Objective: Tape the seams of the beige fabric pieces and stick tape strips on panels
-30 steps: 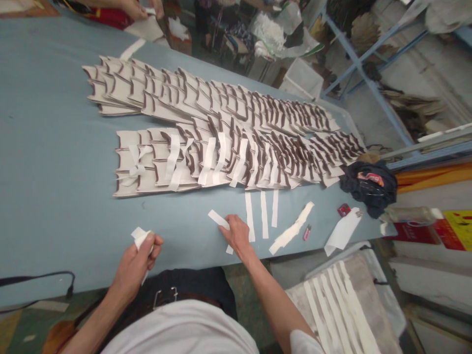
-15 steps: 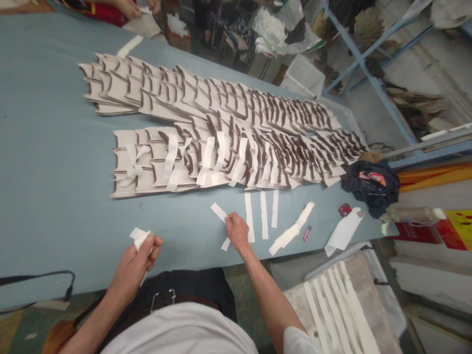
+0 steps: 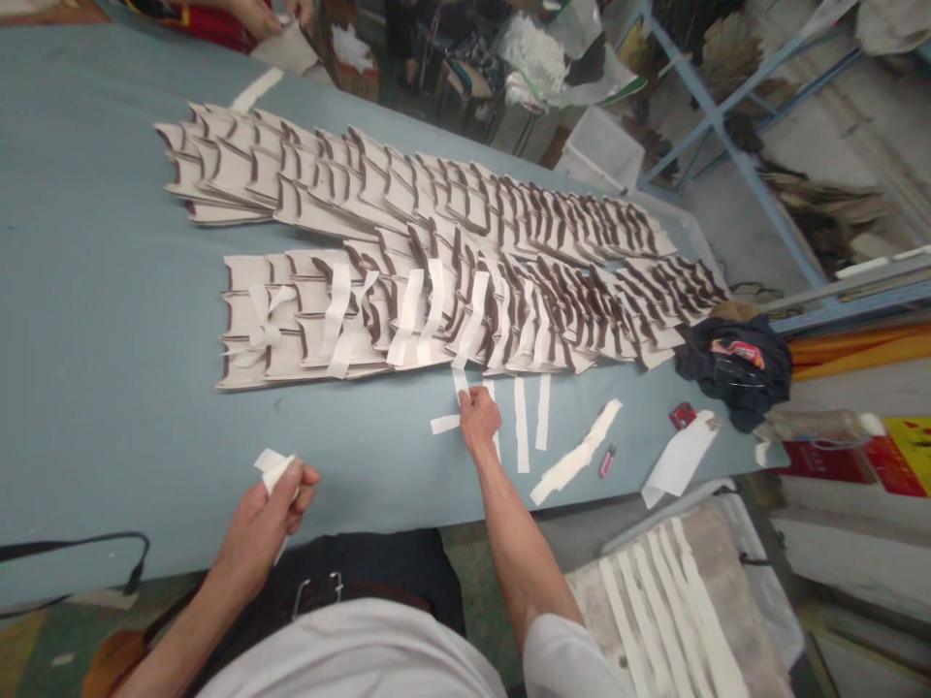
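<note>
My left hand [image 3: 280, 499] is closed on a folded white strip [image 3: 271, 463] above the front of the blue table [image 3: 131, 388]. Past the near stack's lower edge, my right hand [image 3: 481, 419] pinches a white paper-like strip [image 3: 445, 425], whose end sticks out to the left of the fingers. Another strip end shows just above that hand; whether it is the same piece I cannot tell. Loose strips [image 3: 521, 427] lie beside my right hand. Several more white strips [image 3: 408, 315] rest across the near stack of cream pieces with dark edges [image 3: 305, 339].
A second overlapping stack [image 3: 393, 184] lies behind. To the right are a thicker strip bundle [image 3: 578, 453], a small pink object [image 3: 606, 461], a white sheet [image 3: 680, 458] and dark cloth [image 3: 734, 368]. Another person's hands [image 3: 254, 15] hold a pale piece at the far left.
My right hand has moved up and slightly right, toward the near stack, and the strip in its fingers has turned with it. My left hand stays about where it was.
</note>
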A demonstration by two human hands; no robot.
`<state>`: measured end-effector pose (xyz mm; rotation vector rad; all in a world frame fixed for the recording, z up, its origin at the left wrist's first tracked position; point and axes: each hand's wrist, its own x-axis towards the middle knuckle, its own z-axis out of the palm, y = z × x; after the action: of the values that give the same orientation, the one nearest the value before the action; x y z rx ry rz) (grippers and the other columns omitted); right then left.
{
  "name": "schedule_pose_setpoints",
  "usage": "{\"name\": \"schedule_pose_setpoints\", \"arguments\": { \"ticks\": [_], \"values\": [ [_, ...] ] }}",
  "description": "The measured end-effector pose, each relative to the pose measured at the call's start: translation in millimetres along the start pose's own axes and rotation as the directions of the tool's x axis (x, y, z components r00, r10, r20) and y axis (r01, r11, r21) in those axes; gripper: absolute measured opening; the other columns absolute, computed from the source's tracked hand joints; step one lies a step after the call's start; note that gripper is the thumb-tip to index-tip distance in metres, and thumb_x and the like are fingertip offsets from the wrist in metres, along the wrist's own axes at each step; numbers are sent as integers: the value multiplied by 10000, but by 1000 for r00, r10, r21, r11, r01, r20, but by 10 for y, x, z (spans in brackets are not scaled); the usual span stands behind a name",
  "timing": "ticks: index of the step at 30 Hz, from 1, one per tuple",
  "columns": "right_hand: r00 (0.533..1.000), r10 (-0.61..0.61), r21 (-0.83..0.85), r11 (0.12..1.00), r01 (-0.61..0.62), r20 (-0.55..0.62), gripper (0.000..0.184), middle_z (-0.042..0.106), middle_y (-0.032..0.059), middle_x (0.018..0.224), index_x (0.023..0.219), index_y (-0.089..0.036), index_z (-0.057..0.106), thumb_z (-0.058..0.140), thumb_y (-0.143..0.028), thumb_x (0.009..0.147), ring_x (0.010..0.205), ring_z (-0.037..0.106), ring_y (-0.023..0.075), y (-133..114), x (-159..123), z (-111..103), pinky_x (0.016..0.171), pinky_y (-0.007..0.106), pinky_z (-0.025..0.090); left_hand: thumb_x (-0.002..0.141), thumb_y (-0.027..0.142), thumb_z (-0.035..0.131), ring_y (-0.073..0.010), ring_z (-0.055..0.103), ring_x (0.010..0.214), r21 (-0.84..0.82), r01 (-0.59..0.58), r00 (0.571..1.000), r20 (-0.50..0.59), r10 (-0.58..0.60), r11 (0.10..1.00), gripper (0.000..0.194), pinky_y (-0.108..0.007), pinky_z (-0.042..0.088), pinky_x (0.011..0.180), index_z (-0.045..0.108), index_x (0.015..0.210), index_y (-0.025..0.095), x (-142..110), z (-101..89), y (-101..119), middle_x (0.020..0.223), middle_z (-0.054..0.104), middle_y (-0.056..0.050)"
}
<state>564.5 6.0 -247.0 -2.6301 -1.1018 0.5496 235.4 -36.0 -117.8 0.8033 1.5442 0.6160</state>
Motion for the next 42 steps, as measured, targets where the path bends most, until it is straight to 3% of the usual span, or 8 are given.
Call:
{"name": "schedule_pose_setpoints", "arguments": {
  "ticks": [6,12,18,22,28,33,36,42],
  "values": [
    [995,-9,74,997,16,-98,362,698,103,1312,1297,-169,678,697,-416,1032,1170,695,264,-74,-85,-35,1014,501,593,797,754,635,-117,340,495,-20,1,1000,-6,-1,1000,546,-241,306,462,613,835,210,0,-14,-14,567,407,86],
    [980,71,199,979,-33,-184,331,718,88,1218,1245,-179,681,622,-451,1065,1076,699,232,-59,-292,-290,994,466,572,824,675,681,-109,335,493,-126,9,1000,7,-8,992,474,-221,306,459,632,831,203,-11,-17,37,556,414,85],
    [995,1,366,930,35,-96,388,763,115,1100,1126,-162,695,474,-459,1008,993,696,242,-103,-756,-468,920,371,515,854,504,728,-88,306,467,-423,76,994,107,-34,903,337,-187,286,437,616,791,193,-20,26,287,535,428,79],
    [987,-153,502,859,104,57,375,755,87,945,967,-191,682,557,-541,919,855,668,233,-344,-1162,-556,839,363,514,832,444,721,-93,344,477,-566,151,971,238,-14,811,293,-200,351,459,632,774,171,-142,0,589,554,417,59],
    [828,-469,670,724,163,306,340,727,24,792,845,-203,717,636,-526,917,718,621,171,-885,-1793,-922,736,310,502,945,270,578,-144,578,589,-720,215,960,282,-5,660,208,-267,556,590,698,834,142,-340,-56,962,700,584,-25],
    [678,-602,829,559,-17,421,412,689,12,757,881,-188,712,658,-594,917,679,560,142,-1240,-2052,-1087,685,286,464,1068,217,410,-179,718,716,-839,227,971,236,-45,495,435,-329,643,756,769,847,109,-395,-38,1080,814,726,-87],
    [661,-589,844,520,-130,464,464,592,-30,658,827,-188,670,766,-643,816,607,494,118,-1395,-2114,-1081,611,265,400,1066,242,466,-183,735,753,-850,137,981,187,48,508,414,-335,642,827,791,843,116,-396,-22,1033,808,748,-80],
    [625,-571,826,513,-233,532,542,498,-65,575,700,-209,565,816,-685,759,531,369,82,-1546,-2207,-1077,537,246,339,862,325,823,-193,736,847,-826,3,959,163,233,563,233,-333,621,924,829,962,114,-378,-46,883,851,770,-58]
  ]
}}
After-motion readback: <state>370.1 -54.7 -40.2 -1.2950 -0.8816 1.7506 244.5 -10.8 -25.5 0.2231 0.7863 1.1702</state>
